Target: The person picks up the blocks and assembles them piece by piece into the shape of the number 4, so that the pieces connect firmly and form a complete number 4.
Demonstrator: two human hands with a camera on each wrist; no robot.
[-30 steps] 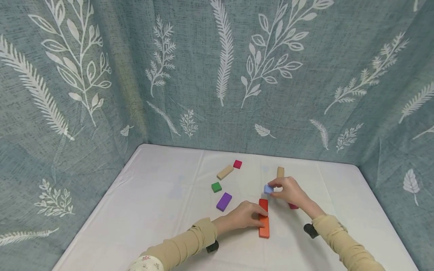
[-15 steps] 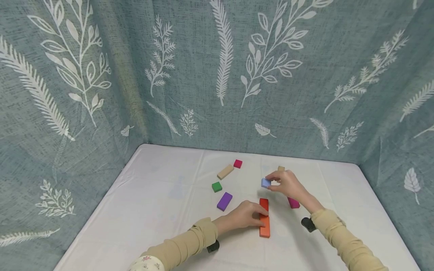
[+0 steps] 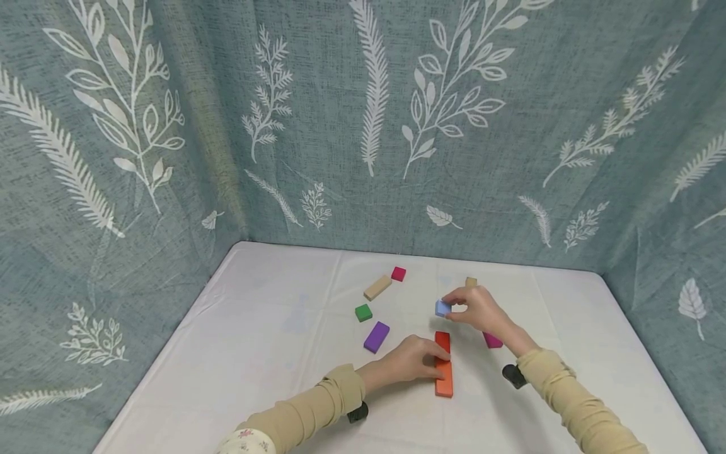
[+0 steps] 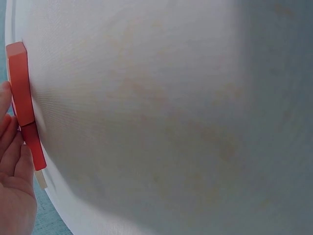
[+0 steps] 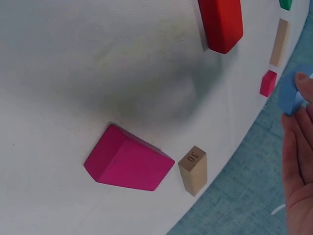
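The grip of the right hand (image 3: 478,309) pinches a light blue block (image 3: 442,308) between thumb and fingertips, holding it off the worktop (image 3: 255,353) just beyond the far end of a red block (image 3: 442,340). The left hand (image 3: 409,358) has thumb and forefinger parted: the forefinger touches the red block, the thumb an orange block (image 3: 444,386). These two blocks lie end to end, touching, in a line that runs away from the person, the orange one nearer.

A magenta block (image 3: 493,340) lies under the right wrist, partly hidden in the head view; the right wrist view shows it whole. Beyond the right hand, a small tan block (image 3: 471,282) is mostly covered; its end bears a printed mark that looks like 30.

Left of the red block lies a purple block (image 3: 377,337), set at a slant, with a green block (image 3: 363,313) just beyond it. Farther back are a long tan block (image 3: 377,287), also slanted, and near its far end a small crimson block (image 3: 399,273).

Tan sleeves (image 3: 306,410) cover both forearms, and a blue-green curtain (image 3: 317,120) with white leaf patterns hangs around the worktop.
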